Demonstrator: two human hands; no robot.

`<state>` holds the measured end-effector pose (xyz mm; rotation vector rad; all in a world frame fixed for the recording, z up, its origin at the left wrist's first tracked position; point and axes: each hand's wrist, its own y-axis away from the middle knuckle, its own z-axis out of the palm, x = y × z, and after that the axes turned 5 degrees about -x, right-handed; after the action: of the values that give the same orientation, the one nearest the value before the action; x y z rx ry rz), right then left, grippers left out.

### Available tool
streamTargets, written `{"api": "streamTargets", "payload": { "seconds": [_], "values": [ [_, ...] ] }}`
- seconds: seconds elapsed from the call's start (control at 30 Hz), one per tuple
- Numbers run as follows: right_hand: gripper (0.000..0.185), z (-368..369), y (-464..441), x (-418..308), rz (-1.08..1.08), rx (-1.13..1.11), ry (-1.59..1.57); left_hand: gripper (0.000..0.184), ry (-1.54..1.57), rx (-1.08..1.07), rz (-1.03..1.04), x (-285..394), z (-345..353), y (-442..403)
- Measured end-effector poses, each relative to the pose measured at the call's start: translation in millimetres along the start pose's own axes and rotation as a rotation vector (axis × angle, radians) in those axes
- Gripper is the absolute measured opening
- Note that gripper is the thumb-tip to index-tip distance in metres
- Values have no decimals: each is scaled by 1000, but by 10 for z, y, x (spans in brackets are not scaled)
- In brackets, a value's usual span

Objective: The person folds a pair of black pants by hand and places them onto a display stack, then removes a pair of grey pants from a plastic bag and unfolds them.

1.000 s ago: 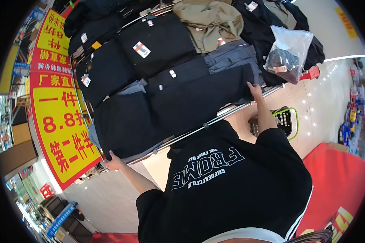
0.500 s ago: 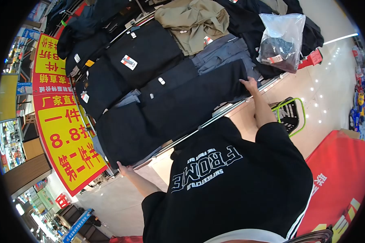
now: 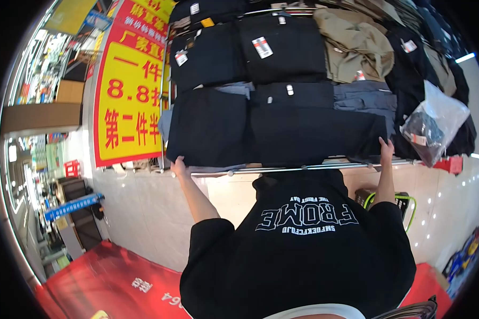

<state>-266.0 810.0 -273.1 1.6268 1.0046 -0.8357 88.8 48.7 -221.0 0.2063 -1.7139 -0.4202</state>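
Dark folded trousers point(image 3: 316, 133) lie lengthwise along the front of the display stand, with another black folded section point(image 3: 210, 125) at their left. My left hand point(image 3: 179, 167) holds the front left corner, fingers closed at the cloth's edge. At the opposite end, my right hand point(image 3: 387, 150) grips the right edge of the dark trousers. Whether both sections belong to one garment I cannot tell. Just behind them are black folded trousers with a tag point(image 3: 262, 48) and grey trousers point(image 3: 364, 95).
A metal rail point(image 3: 282, 170) runs along the stand's front. Crumpled khaki clothing point(image 3: 354, 45) and a clear plastic bag point(image 3: 436, 125) lie to the right. A yellow and red sign point(image 3: 130, 101) hangs at the left. A green-rimmed basket point(image 3: 411, 210) stands on the floor.
My view has turned, so the stand now lies level across it. Both hands remain at the two ends of the dark cloth, which looks much the same.
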Motion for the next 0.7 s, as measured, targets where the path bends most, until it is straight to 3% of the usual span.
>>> {"api": "streamTargets", "payload": {
  "seconds": [0.07,0.13,0.17,0.2,0.23,0.3,0.33,0.4,0.47,0.53,0.57,0.7],
  "values": [
    [46,-41,-205,298,-14,177,279,41,-167,32,-120,204,21,186],
    [56,83,-20,149,-177,340,651,38,-211,72,-110,255,-22,271],
    [57,146,86,13,-155,332,678,37,-260,89,-93,232,28,247],
    [55,171,96,94,-290,381,692,39,-223,44,-106,24,-135,-33],
    [50,246,252,-130,-193,355,754,35,-12,-2,37,-119,-191,-152],
    [38,200,187,-1,-91,295,887,30,2,25,-194,-81,-269,-221],
    [25,193,151,-4,3,202,791,31,201,-170,-205,-94,-336,-236],
    [33,207,10,249,-17,263,706,32,260,-62,-355,58,-313,-151],
    [49,280,143,93,13,349,644,27,239,-54,-299,-34,-367,-324],
    [51,306,179,82,1,366,643,24,333,112,-173,90,-270,-215],
    [50,303,204,75,-48,336,698,22,349,47,-93,106,-248,-157],
    [49,266,204,92,-107,293,739,23,496,-84,-146,54,-261,-387]
  ]
}}
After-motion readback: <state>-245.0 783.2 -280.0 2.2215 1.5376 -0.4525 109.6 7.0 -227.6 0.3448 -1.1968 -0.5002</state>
